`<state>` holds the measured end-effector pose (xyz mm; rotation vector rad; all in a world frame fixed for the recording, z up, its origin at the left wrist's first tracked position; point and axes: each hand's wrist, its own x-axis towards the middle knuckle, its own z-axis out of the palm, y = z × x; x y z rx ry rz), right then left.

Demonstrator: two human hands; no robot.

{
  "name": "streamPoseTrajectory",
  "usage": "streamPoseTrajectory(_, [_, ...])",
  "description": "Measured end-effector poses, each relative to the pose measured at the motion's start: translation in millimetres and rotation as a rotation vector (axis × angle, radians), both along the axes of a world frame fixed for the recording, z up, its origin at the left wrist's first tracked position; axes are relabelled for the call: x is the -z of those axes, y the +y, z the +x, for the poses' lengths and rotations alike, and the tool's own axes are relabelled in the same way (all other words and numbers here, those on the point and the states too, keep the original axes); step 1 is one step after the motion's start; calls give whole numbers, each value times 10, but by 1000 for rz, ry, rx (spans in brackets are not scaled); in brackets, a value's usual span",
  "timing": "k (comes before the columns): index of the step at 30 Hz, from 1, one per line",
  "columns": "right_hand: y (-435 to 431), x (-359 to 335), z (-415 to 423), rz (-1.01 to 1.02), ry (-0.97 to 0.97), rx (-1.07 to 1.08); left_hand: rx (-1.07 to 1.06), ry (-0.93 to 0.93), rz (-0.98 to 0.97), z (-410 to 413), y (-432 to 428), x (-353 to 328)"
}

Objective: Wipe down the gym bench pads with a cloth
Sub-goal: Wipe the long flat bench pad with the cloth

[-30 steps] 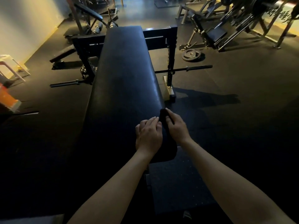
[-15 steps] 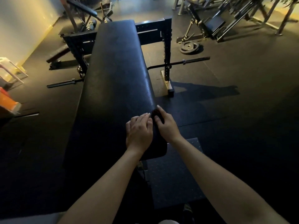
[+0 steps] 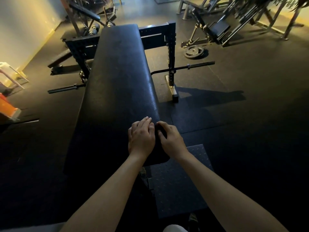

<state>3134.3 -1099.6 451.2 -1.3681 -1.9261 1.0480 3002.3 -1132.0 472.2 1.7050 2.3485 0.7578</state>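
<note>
Black rubber floor (image 3: 250, 131) fills most of the view, and on the yellow wall at the far right some dark characters (image 3: 291, 5) are too blurred to read; no other writing or brand can be made out. The long black bench pad (image 3: 117, 81) runs lengthwise away from the person, its near rounded end just below the wrists and its far end pointing up and slightly left toward a black rack (image 3: 171, 56) that stands across it. Grey machines (image 3: 217, 27) crowd the upper right, and an incline bench (image 3: 87, 13) sits at the upper left. A barbell (image 3: 197, 65) lies crosswise, passing under the pad and showing on both sides. A studded foot plate (image 3: 180, 181) lies on the floor by the pad's near right corner, and a weight plate (image 3: 194, 51) lies flat beyond the rack. The left hand (image 3: 141, 138) rests palm down on the pad near its right edge, fingers straight and together, grasping nothing. The right hand (image 3: 171, 140), just beside it at the pad's right edge, has its fingers curled on a dark cloth (image 3: 159, 130), which is hard to tell apart from the pad.
</note>
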Motion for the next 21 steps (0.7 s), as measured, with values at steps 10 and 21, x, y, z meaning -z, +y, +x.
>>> streamPoseTrajectory(10, [977, 70, -422, -118, 66, -37, -119, 5, -113, 1, 313, -23])
streamPoseTrajectory(21, [305, 136, 23, -76, 270, -190, -218, 45, -12, 35, 428, 2])
